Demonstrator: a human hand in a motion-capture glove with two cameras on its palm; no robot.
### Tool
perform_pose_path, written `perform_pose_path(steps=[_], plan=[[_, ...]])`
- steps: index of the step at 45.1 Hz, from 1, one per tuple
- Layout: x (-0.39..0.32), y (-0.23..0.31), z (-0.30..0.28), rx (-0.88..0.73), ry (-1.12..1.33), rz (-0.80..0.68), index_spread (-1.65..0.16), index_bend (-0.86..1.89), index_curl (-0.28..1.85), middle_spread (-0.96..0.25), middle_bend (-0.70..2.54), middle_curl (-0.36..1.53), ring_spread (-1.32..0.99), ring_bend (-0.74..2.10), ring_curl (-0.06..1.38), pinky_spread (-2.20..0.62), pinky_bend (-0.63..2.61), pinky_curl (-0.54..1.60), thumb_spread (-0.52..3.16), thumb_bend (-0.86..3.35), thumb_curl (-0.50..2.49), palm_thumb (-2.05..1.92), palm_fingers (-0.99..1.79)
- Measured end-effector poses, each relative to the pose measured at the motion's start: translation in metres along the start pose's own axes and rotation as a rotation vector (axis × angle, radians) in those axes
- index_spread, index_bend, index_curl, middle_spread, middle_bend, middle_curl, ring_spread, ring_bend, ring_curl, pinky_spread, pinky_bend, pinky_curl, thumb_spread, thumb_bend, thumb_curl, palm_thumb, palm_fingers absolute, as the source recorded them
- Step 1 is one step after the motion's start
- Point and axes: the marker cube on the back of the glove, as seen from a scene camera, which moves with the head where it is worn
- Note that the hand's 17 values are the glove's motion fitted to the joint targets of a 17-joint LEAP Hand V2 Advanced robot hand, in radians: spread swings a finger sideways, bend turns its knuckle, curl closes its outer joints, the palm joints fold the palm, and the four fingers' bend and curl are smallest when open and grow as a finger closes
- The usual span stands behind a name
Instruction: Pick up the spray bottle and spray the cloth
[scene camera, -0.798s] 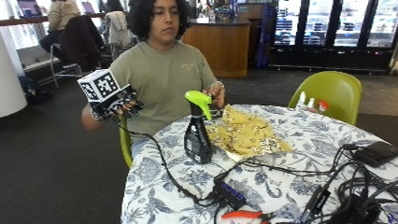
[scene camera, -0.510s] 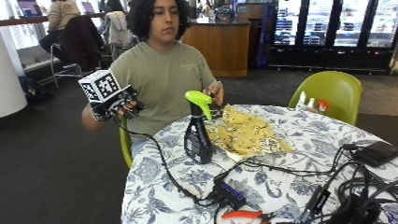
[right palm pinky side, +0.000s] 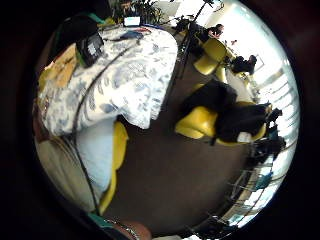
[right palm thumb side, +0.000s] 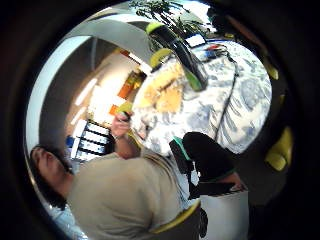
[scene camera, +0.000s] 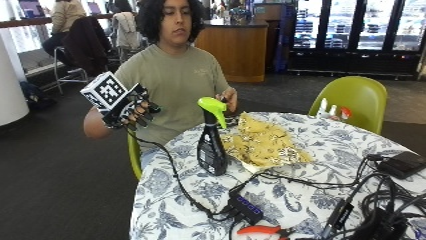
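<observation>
A: Why does the spray bottle (scene camera: 212, 144) stand upright on the bench (scene camera: 313, 200)?
B: Untouched; the gloved right hand (scene camera: 130, 108) hovers beside the bench, fingers loosely spread, empty. The yellow cloth (scene camera: 263, 145) lies just beside the bottle, ready for spraying.

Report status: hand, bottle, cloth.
Gloved right hand raised off the table, fingers relaxed, holding nothing. Black spray bottle with green trigger upright, untouched, beside the yellow patterned cloth. Nothing between hand and bottle.
</observation>
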Motion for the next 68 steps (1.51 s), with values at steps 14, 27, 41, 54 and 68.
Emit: perform_pose_path(steps=[14, 27, 41, 54, 68], plan=[[-0.014, -0.072, 0.045, 0.000, -0.500, 0.043, -0.40, 0.11, 0.19, -0.02, 0.23, 0.32, -0.08, 0.50, 0.31, 0.18, 0.39, 0.32, 1.07, 0.04, 0.30, 0.67, 0.45], [-0.013, -0.111, 0.087, 0.202, -0.781, 0.250, -0.32, 0.15, 0.20, -0.08, 0.29, 0.37, -0.13, 0.63, 0.34, -0.06, 0.60, 0.36, 0.96, 0.10, 0.40, 0.95, 1.16], [-0.015, -0.134, 0.091, 0.256, -0.832, 0.239, -0.28, 0.61, 0.44, -0.17, 0.68, 0.60, -0.19, 0.93, 0.55, -0.11, 0.89, 0.58, 0.92, 0.13, 0.54, 1.07, 1.36], [-0.013, -0.097, 0.085, 0.067, -0.640, 0.148, -0.27, 0.34, 0.49, -0.10, 0.51, 0.59, -0.14, 0.84, 0.58, -0.13, 0.81, 0.63, 1.07, 0.01, 0.53, 0.90, 0.51], [-0.007, -0.028, 0.059, -0.055, -0.387, 0.107, -0.38, 0.17, 0.35, -0.01, 0.24, 0.42, -0.07, 0.45, 0.37, 0.15, 0.59, 0.43, 1.07, -0.04, 0.44, 0.72, 0.17]])
